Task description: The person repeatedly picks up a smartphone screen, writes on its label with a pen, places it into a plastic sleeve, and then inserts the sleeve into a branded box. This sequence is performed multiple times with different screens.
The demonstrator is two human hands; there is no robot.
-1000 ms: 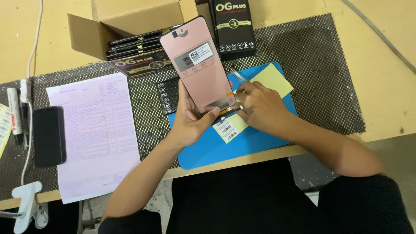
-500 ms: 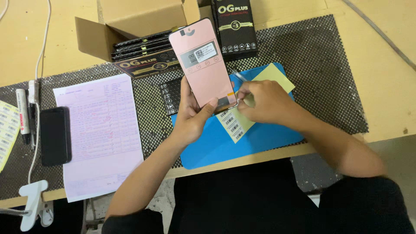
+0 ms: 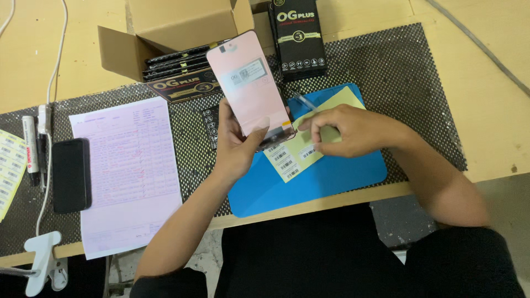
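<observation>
While the left hand (image 3: 237,146) clamped the lower end of a pink panel (image 3: 251,88), thumb across its face and fingers behind, the panel stood tilted up over the mesh mat (image 3: 397,72), its top leaning toward the far edge of the surface (image 3: 475,33). A small white label sat on the panel's upper face. The right hand (image 3: 345,129) rested just beside the panel's lower corner, fingertips pinched together on a yellow sheet (image 3: 309,146); whether a sticker sat between them could not be told. That sheet carried barcode stickers (image 3: 284,160) and lay on a blue pad (image 3: 309,182) at the near edge of the surface, partly under the right hand. A thin clear tool (image 3: 302,101) lay on the mat just beyond the sheet.

Beyond the panel, toward the far edge, an open carton (image 3: 176,27) held a row of black boxes (image 3: 179,63), and another black box (image 3: 298,38) stood to its right on the mat. Left of the left forearm, a pink printed form (image 3: 130,171) lay flat on the mat, with a dark phone (image 3: 70,175) just beside its left edge. Markers (image 3: 32,143) and a white cable (image 3: 52,77) lay farther left, near a sheet of yellow labels (image 3: 8,171) at the left edge. A white clamp (image 3: 44,262) gripped the near left corner of the surface.
</observation>
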